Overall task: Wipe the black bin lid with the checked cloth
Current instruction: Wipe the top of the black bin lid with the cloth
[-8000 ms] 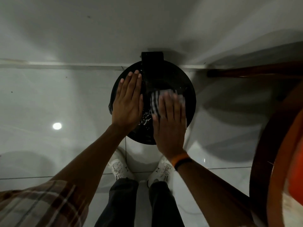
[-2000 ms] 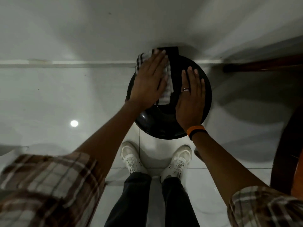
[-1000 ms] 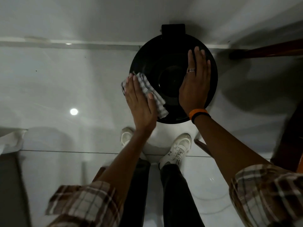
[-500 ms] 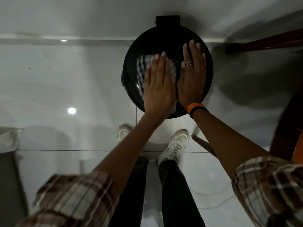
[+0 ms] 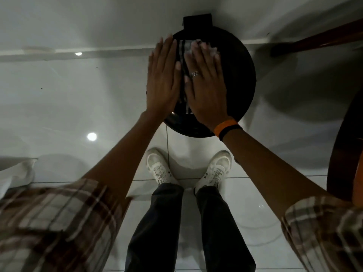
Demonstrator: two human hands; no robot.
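The round black bin lid lies below me on the white tiled floor, against the wall. The checked cloth is spread on the lid's middle and back part. It shows as stripes between my hands and past my right fingertips. My right hand lies flat on the cloth, fingers together, with a ring and an orange-and-black wristband. My left hand lies flat beside it on the lid's left edge, with its thumb at the cloth's edge. Most of the cloth is hidden under my right hand.
The bin's black hinge block touches the wall. A dark wooden leg runs along the floor at the upper right, and a round wooden edge curves down the right side. My white shoes stand just before the bin. Something white sits at far left.
Half a second ago my left hand pressed the cloth at the lid's middle. Now my right hand covers the cloth, which sits farther back, and my left hand has slid to the lid's left edge.
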